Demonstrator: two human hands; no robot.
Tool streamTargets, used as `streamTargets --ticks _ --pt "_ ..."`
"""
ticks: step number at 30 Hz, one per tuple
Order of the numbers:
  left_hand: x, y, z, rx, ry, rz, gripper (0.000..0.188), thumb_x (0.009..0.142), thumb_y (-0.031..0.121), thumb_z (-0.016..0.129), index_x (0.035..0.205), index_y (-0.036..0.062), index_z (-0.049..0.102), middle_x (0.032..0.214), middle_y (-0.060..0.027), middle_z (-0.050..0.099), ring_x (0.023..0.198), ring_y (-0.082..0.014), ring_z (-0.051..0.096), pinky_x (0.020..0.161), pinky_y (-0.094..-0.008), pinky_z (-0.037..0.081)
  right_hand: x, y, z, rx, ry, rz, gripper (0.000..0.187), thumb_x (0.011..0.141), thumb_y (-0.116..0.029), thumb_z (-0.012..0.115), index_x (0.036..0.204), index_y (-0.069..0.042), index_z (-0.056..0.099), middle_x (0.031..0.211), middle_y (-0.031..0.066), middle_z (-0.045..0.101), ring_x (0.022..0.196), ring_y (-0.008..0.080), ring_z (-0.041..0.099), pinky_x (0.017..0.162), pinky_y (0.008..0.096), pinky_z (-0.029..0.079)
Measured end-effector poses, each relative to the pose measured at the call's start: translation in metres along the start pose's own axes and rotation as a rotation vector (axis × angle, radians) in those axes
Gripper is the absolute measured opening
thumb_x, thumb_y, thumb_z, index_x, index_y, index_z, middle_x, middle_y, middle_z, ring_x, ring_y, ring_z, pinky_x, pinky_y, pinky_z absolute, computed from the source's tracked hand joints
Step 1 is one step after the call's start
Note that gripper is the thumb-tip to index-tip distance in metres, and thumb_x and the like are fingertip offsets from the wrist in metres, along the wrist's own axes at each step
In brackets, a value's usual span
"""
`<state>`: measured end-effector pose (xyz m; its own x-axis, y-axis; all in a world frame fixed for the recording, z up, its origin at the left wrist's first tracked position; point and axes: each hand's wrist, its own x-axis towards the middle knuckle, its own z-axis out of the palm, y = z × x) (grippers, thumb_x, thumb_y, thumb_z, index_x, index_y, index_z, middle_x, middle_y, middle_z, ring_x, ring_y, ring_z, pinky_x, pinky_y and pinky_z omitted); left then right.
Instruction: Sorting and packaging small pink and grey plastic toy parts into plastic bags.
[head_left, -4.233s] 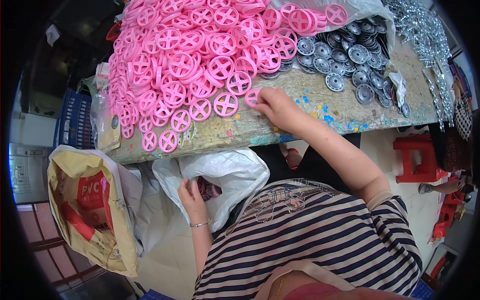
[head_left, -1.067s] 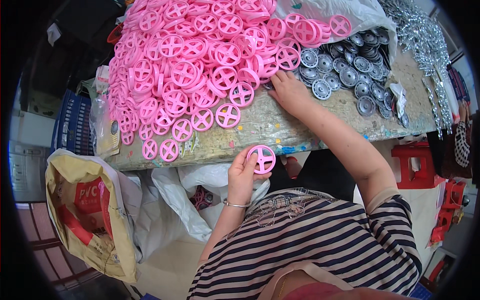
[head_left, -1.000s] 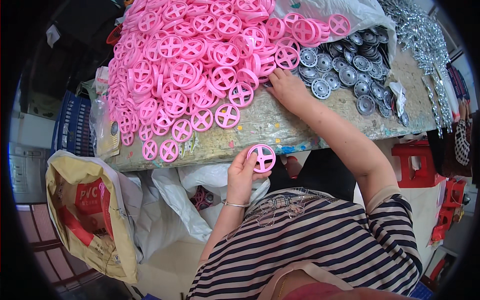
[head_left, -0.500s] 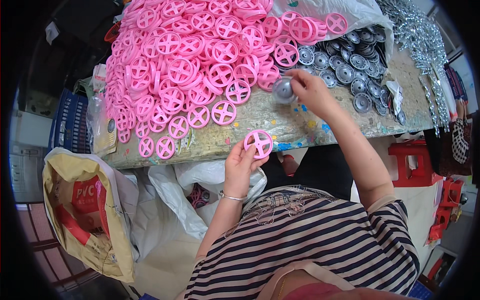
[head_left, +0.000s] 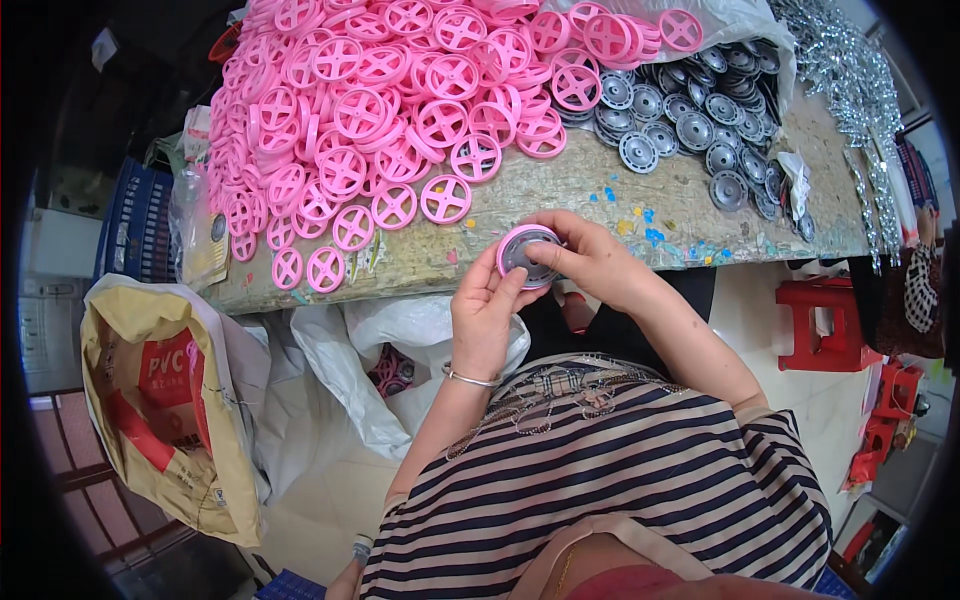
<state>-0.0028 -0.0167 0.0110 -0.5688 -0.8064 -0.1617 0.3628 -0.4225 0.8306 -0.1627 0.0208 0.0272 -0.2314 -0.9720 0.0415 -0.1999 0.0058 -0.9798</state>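
One pink wheel (head_left: 502,257) and one grey disc (head_left: 524,239) are in the hands, at the near edge of the one table (head_left: 410,263). The disc sits inside the wheel's rim; I cannot tell whether it is pressed fully home. On the table lies one heap of pink wheels (head_left: 358,114), too many and too overlapped to count; two of them lie nearest the edge. To its right is one pile of grey discs (head_left: 694,131), also overlapping beyond an exact count. Two sacks stand below: one white (head_left: 345,375), one tan (head_left: 225,500).

Both hands meet on the same piece. The left hand (head_left: 482,312) grips it from the lower left, thumb on the front; its forearm rises steeply, with one bracelet (head_left: 470,377) at the wrist. The right hand (head_left: 592,262) clasps it from the right, thumb across the disc, fingers bent around the far rim, its forearm slanting up and leftward.
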Motion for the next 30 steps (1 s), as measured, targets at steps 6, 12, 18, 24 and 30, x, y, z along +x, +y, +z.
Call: streamTargets --ticks 6,12,18,24,30 --pt "-0.004 -0.004 -0.005 0.077 -0.051 0.024 0.038 0.094 0.003 0.049 0.132 -0.0005 0.042 0.120 -0.0130 0.056 0.105 -0.0221 0.060 0.087 -0.0387 0.055 -0.007 -0.011 -0.003 0.111 -0.143 0.296 0.028 0.086 -0.027 0.066 0.104 -0.005 0.062 0.075 0.0032 0.060 0.055 0.0098 0.053 0.044 0.0258 0.045" --pt "-0.010 -0.004 -0.005 0.128 -0.062 0.032 0.036 0.096 0.007 0.046 0.131 -0.0006 0.042 0.121 -0.0131 0.054 0.105 -0.0221 0.059 0.086 -0.0381 0.055 -0.014 -0.020 0.003 0.022 -0.116 0.301 0.022 0.090 -0.023 0.062 0.102 -0.005 0.059 0.068 -0.0005 0.057 0.054 0.0051 0.051 0.046 0.0210 0.042" --pt "-0.023 0.000 -0.020 0.171 0.094 0.070 0.035 0.099 0.014 0.042 0.131 -0.0009 0.041 0.119 -0.0118 0.054 0.102 -0.0211 0.060 0.082 -0.0375 0.057 -0.018 -0.022 0.013 0.180 -0.128 0.332 0.027 0.089 -0.024 0.062 0.102 0.000 0.062 0.085 0.0060 0.063 0.077 0.0115 0.059 0.070 0.0270 0.049" --pt "-0.069 0.005 -0.120 0.583 0.569 0.386 0.032 0.100 0.020 0.039 0.120 -0.0011 0.053 0.108 -0.0068 0.058 0.095 -0.0128 0.055 0.082 -0.0269 0.046 0.014 0.015 0.023 -0.230 -0.160 -0.048 0.024 0.092 -0.022 0.056 0.108 -0.004 0.057 0.092 0.0121 0.059 0.084 0.0214 0.060 0.077 0.0339 0.048" --pt "-0.120 0.004 -0.227 1.654 0.472 0.083 0.032 0.097 0.020 0.046 0.117 -0.0041 0.052 0.102 -0.0184 0.059 0.095 -0.0293 0.058 0.085 -0.0354 0.046 0.076 0.028 0.064 -0.617 -0.072 -0.445 0.022 0.081 -0.016 0.063 0.099 -0.005 0.057 0.105 0.0103 0.054 0.101 0.0314 0.052 0.080 0.0411 0.047"
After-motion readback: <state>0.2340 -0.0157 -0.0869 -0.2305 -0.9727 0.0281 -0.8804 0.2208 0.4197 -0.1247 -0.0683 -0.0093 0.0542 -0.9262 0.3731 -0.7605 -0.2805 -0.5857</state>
